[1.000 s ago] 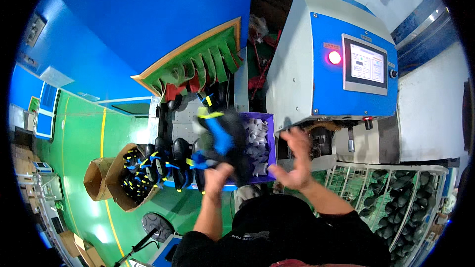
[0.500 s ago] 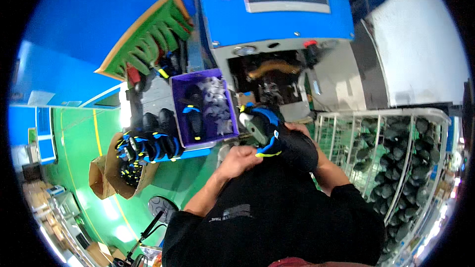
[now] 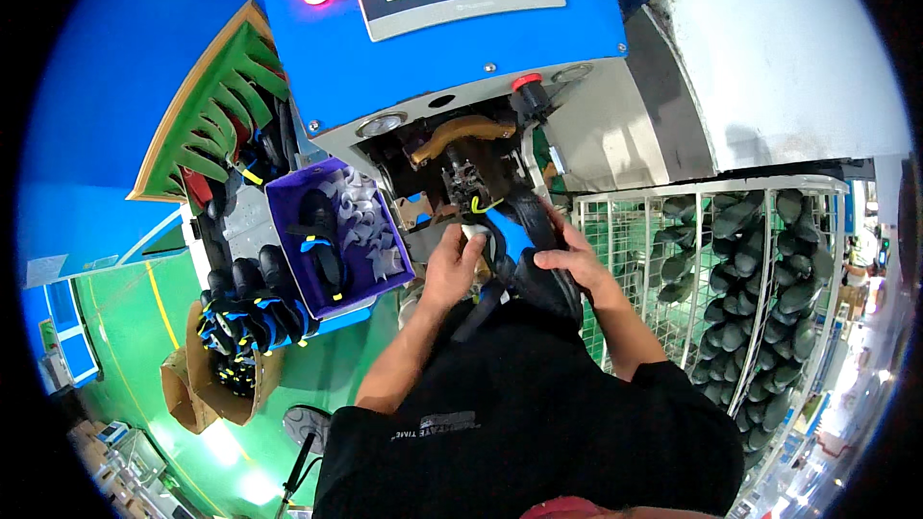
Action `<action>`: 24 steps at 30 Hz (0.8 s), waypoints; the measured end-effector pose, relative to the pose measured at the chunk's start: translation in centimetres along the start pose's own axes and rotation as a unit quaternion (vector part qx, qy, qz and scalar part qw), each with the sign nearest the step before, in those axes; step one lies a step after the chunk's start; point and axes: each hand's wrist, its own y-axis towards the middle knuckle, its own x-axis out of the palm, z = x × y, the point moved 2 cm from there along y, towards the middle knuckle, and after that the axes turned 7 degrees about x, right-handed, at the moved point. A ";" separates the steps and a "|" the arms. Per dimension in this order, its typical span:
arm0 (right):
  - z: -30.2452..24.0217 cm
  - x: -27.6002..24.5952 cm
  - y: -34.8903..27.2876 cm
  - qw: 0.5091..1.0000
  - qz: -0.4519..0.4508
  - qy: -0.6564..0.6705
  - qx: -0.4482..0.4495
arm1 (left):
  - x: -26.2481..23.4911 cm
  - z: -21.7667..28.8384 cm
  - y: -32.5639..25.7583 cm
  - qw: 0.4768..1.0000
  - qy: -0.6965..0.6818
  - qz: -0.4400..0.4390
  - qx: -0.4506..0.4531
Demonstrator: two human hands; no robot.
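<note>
A black shoe upper (image 3: 544,274) with a blue panel and a yellow pull loop is held between my two hands, in front of the blue machine's opening. My left hand (image 3: 450,267) is closed at the left side of the upper, pinching its edge where a small whitish piece shows. My right hand (image 3: 577,258) wraps round the right side, with its thumb laid across the upper. A dark strap hangs below, near my shirt. Just beyond the upper, the machine's opening holds a brown curved pad (image 3: 463,137) above metal parts.
The blue machine (image 3: 461,62) has a screen, a lit red lamp and a red knob (image 3: 527,82). To the left are a purple bin (image 3: 334,306) with a shoe upper and grey pieces, more uppers (image 3: 252,312) and cardboard boxes (image 3: 197,389). A white wire rack (image 3: 694,190) holds dark shoe parts on the right.
The shoe upper has been turned between my hands, with its yellow loop now toward the machine. My left hand has moved up along its edge. The whole view has shifted.
</note>
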 end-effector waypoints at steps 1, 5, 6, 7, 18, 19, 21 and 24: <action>-1.2 0.2 0.4 0.999 0.019 -0.043 -0.025 | -0.5 0.2 0.2 0.999 0.046 0.006 0.015; -5.0 2.4 4.1 0.964 0.130 -0.219 -0.080 | -4.0 -2.9 -0.9 0.995 0.098 -0.024 -0.024; -5.3 2.8 5.1 0.952 0.157 -0.247 -0.089 | -4.7 -4.4 -1.7 0.989 0.141 -0.037 -0.021; -5.1 2.9 6.3 0.923 0.178 -0.333 -0.080 | -5.4 -5.5 -2.4 0.986 0.152 -0.044 -0.044; -3.3 8.7 12.3 0.662 0.262 -0.701 -0.015 | -10.0 -9.5 -4.6 0.979 0.108 0.084 -0.149; -4.0 8.8 13.2 0.660 0.265 -0.703 -0.001 | -10.1 -10.0 -4.1 0.978 0.142 0.109 -0.104; -3.8 9.1 13.3 0.633 0.269 -0.726 -0.007 | -10.5 -10.6 -4.5 0.962 0.244 0.107 -0.061; -2.4 7.7 12.9 0.614 0.277 -0.734 -0.091 | -11.4 -11.8 -5.3 0.926 0.361 0.088 -0.062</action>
